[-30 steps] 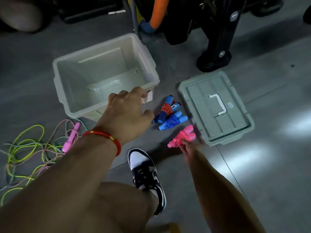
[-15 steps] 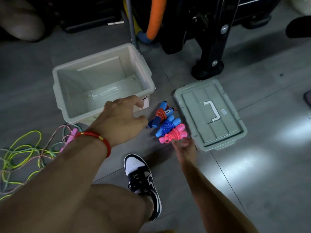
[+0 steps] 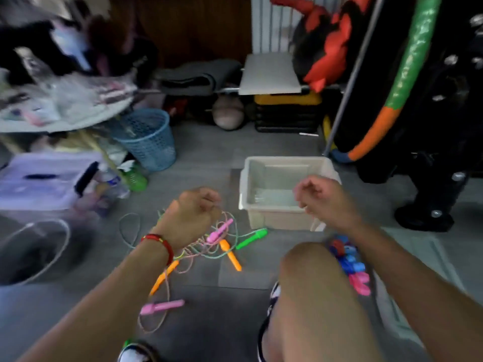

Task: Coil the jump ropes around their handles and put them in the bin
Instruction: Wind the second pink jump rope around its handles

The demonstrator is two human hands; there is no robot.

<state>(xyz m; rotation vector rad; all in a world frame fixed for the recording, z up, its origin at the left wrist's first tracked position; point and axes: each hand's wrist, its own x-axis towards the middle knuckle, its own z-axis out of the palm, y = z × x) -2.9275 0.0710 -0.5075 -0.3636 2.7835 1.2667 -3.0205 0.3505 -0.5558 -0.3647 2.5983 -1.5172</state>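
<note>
Crouching beside the bin, we curl our left hand above tangled jump ropes; whether it pinches cord, we cannot tell. Our right hand hangs curled, apparently empty.

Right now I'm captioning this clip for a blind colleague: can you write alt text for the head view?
A person's left hand pinches a thin rope above a tangle of loose jump ropes with pink, orange and green handles on a grey floor. The right hand, fingers curled, hovers over an empty pale bin; coiled ropes lie beside the knee.
</note>
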